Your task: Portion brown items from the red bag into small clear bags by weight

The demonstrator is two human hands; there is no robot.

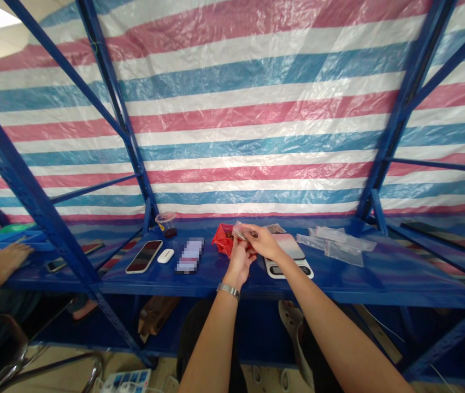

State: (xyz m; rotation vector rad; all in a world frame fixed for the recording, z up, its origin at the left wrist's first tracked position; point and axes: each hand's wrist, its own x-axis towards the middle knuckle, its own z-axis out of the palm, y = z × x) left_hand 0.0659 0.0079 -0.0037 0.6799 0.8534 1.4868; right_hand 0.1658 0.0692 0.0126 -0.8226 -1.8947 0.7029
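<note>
My left hand (239, 258) and my right hand (263, 240) meet above the blue shelf (380, 273), both pinched on a small clear plastic bag (240, 231). A silver watch sits on my left wrist. A red bag (222, 238) with dark small things lies just left of my hands. A small white digital scale (292, 256) with a pinkish top stands right under my right hand. What the clear bag holds is too small to tell.
Several empty clear bags (339, 246) lie right of the scale. A phone (144, 256), a white earbud case (165, 255) and a clear cup (166, 222) lie to the left. Another person's hand (11, 256) rests on the neighbouring shelf. Blue rack posts (31, 202) frame the bay.
</note>
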